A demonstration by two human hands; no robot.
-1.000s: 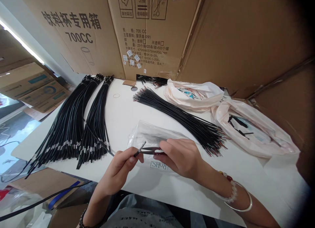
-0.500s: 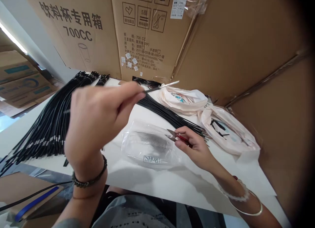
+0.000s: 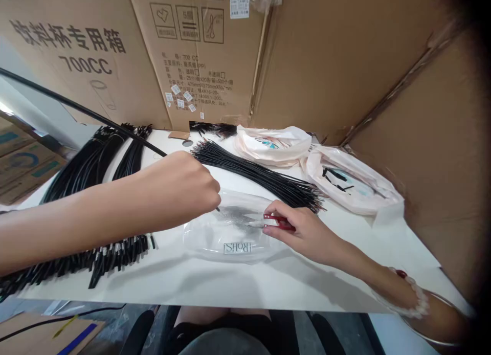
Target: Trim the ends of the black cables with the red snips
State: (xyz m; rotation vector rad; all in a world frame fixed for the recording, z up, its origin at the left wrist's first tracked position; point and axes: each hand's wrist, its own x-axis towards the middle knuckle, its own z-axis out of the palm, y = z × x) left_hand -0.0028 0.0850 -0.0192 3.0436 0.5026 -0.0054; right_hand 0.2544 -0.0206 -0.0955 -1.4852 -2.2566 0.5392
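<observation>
My left hand [image 3: 184,189] is closed on a single black cable [image 3: 76,107], which runs from my fist up and away to the left. The cable's short end pokes out of the fist just over a clear plastic bag [image 3: 215,240] marked RoHS that lies flat on the white table [image 3: 268,283]. My right hand [image 3: 307,235] rests on the bag's right edge and grips small red-handled snips [image 3: 274,220], whose blades point left toward the cable end. A small gap separates the blades from the cable tip.
A fan of thin black wires [image 3: 261,178] lies behind the bag. Thick black cable bundles [image 3: 95,163] cover the table's left side. Two pinkish plastic bags [image 3: 274,145] [image 3: 353,183] sit at the back right. Cardboard boxes [image 3: 199,53] wall in the back and right.
My left hand came down from in front of the camera to the clear bag, so the cable now trails up to the left. My right hand kept the snips beside the bag.
</observation>
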